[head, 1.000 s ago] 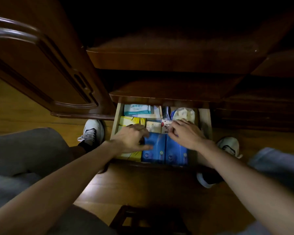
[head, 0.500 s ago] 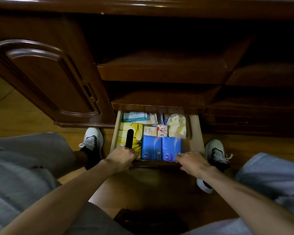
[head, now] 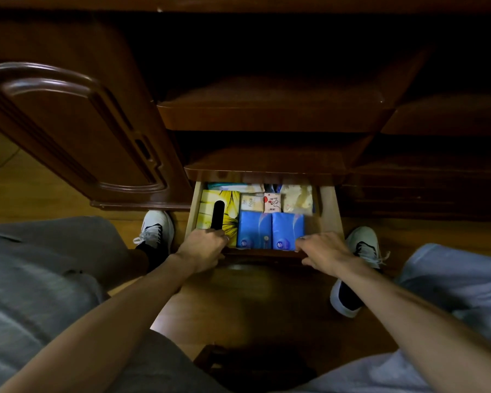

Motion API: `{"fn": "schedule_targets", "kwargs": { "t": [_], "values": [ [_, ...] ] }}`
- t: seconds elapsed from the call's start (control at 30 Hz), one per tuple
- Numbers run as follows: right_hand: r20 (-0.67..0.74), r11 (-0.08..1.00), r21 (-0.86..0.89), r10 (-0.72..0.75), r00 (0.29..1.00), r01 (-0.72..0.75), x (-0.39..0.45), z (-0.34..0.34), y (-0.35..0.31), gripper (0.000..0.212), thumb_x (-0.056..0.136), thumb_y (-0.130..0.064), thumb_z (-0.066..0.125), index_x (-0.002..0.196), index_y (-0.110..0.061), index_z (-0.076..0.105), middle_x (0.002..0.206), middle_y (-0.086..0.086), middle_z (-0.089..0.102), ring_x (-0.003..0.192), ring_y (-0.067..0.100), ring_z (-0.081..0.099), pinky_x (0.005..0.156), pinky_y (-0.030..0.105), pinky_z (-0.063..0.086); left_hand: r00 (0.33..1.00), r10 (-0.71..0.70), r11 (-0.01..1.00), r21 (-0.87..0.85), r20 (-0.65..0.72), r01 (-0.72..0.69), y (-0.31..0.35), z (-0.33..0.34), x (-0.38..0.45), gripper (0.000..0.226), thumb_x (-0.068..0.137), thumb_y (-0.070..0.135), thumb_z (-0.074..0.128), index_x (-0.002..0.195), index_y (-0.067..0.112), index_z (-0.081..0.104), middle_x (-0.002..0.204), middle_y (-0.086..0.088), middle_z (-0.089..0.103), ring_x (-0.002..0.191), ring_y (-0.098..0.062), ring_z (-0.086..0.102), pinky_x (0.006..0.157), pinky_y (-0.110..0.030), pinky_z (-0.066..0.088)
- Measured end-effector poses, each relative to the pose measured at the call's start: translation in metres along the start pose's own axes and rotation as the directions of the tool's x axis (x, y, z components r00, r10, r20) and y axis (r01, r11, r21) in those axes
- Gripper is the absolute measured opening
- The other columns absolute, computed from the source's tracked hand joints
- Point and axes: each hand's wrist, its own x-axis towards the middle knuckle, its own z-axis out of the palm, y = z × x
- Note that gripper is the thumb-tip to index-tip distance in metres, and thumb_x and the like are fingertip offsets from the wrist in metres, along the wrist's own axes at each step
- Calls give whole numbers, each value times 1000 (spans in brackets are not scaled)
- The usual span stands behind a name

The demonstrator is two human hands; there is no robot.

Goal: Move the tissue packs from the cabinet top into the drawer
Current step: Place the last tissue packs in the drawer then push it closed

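Two hands on the front edge of a filled drawer

Two bare forearms reach forward from a crouching person whose grey-clad knees frame the view. The left hand [head: 203, 249] curls over the near left part of the drawer front [head: 262, 252], fingers bent around the rim; it holds only the wood. The right hand [head: 325, 251] rests on the near right part of the same rim, fingers loosely bent, holding no pack. Gripping both ends likely lets the drawer slide straight.

Inside the drawer, the tissue packs lie flat and close together. Two blue packs [head: 270, 229] sit side by side nearest the hands, with a yellow tissue box [head: 230, 204] to their left. Behind them lie small cream and white packs [head: 260, 202] and a crinkled pale bag [head: 298, 198]. Farther back, a dark wooden shelf [head: 267, 165] overhangs the drawer, and an open cabinet door [head: 77, 131] stands to the left.

Compared with half a second ago, both hands sit on the same edge, and the drawer seems pushed slightly further in. A second ago, both hands were inside, pressing on the packs
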Motion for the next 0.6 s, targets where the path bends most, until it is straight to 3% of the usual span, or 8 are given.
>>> {"fn": "schedule_targets", "kwargs": {
  "t": [0.33,0.6],
  "values": [
    [-57,997,41,61,997,-59,16,-1,7,30,95,-40,64,121,-28,56,121,-3,66,111,18,63,82,34,48,997,-65,998,0,-45,65,-6,8,19,38,97,39,59,127,17,55,122,-4,59,107,-24,62,77,-38,54],
    [-85,986,132,109,990,-98,24,18,8,33,93,-40,64,124,-30,56,128,-7,64,120,16,59,88,36,49,991,-117,992,-60,-71,112,-10,21,23,39,94,42,61,126,20,58,121,-1,59,113,-24,59,77,-39,54]
  ]
}}
